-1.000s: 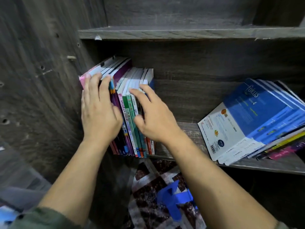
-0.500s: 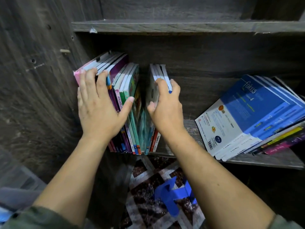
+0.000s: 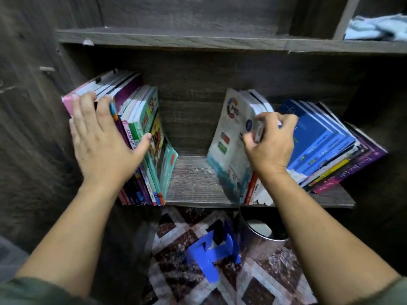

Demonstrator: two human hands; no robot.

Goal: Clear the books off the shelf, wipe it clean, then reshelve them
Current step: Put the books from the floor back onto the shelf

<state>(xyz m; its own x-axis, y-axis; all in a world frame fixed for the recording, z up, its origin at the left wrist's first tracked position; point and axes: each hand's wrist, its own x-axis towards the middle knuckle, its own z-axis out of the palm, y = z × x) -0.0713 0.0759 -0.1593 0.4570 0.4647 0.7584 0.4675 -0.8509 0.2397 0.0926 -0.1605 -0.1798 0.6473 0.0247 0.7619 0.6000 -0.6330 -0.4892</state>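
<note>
1. The left hand (image 3: 103, 139) lies flat with straight fingers on the spines of the left books (image 3: 141, 128) at 9 o'clock. Its thumb touches the teal cover at the row's end.
2. Those books stand against the side wall of the shelf (image 3: 193, 179).
3. The right hand (image 3: 269, 146), toward 3 o'clock, curls its fingers over the top edge of the held books (image 3: 231, 133) (a thin bundle, white cover outward) and grips them. Their lower edges rest on the shelf.
4. The hands are well apart, with bare board between the two groups.
5. A blue stack (image 3: 319, 137) leans rightward just beyond the right hand.
6. A cloth (image 3: 378, 27) lies on the upper shelf (image 3: 198, 40) at 1 o'clock, and a blue thing (image 3: 211, 249) lies on the floor (image 3: 275, 280) at 6 o'clock.
</note>
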